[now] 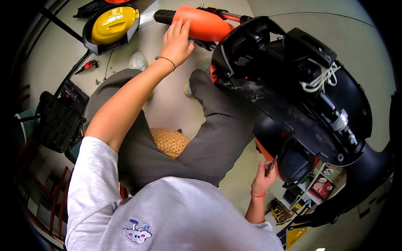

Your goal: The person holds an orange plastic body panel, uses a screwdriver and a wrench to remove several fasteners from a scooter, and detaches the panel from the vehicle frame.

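My left hand point(176, 44) reaches up to an orange mudguard point(211, 26), fingertips resting on its side, fingers extended. Behind it is a black tyre point(164, 16). The mudguard is part of a black vehicle frame point(282, 104) lying along my right, with white cable point(318, 81) and a silver metal shaft point(337, 122) exposed. My right hand point(262, 180), low beside a rounded black part point(293, 163), grips a small dark metal tool point(271, 165); its exact kind is hard to make out.
A black tray with a yellow shell point(113, 25), a red tool point(86, 67) and an open black case point(56, 121) lie at the left. A woven seat point(167, 142) shows between my legs. A shelf unit point(314, 188) stands at lower right.
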`<state>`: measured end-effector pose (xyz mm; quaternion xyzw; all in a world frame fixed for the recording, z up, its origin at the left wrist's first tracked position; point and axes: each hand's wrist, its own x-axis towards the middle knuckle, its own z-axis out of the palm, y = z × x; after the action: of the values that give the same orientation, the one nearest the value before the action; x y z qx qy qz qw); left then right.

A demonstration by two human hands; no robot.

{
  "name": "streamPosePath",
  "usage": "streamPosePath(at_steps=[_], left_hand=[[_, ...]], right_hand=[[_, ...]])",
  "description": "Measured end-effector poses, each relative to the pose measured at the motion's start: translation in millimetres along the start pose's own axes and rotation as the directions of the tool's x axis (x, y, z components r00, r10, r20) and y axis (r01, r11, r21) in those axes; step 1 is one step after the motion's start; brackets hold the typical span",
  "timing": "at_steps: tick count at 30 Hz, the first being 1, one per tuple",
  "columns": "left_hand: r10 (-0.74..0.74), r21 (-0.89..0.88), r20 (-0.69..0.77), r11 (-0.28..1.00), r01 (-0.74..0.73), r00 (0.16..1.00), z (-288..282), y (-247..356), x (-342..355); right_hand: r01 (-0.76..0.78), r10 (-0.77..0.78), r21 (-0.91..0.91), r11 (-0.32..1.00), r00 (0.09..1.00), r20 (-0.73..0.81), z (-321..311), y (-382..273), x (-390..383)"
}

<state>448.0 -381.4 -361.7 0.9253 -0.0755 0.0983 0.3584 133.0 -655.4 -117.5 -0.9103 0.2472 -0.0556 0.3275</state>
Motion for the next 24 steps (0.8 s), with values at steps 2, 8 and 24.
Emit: streamPosePath(at_steps=[2,8,24], left_hand=[[0.073,0.095,0.023,0.993,-0.075,0.997,16.3,-14.5,12.3],[0.137,0.304,0.091,0.939,-0.158,0.986,31.5,-36.8,17.6],[-0.457,-0.289,-0.044,0.857,0.427,0.888,36.1,-64.9,5.5]], right_hand=[[-0.257,0.259,0.027,0.966,0.960,-0.106,-44.1,25.4,-10.5],[-0.098,0.523,0.952,0.289,0.849,-0.071,-204.9,43.0,-73.4],[-0.235,0.408,0.743,0.627,0.911,-0.056,-279.5,-17.4,-177.1]])
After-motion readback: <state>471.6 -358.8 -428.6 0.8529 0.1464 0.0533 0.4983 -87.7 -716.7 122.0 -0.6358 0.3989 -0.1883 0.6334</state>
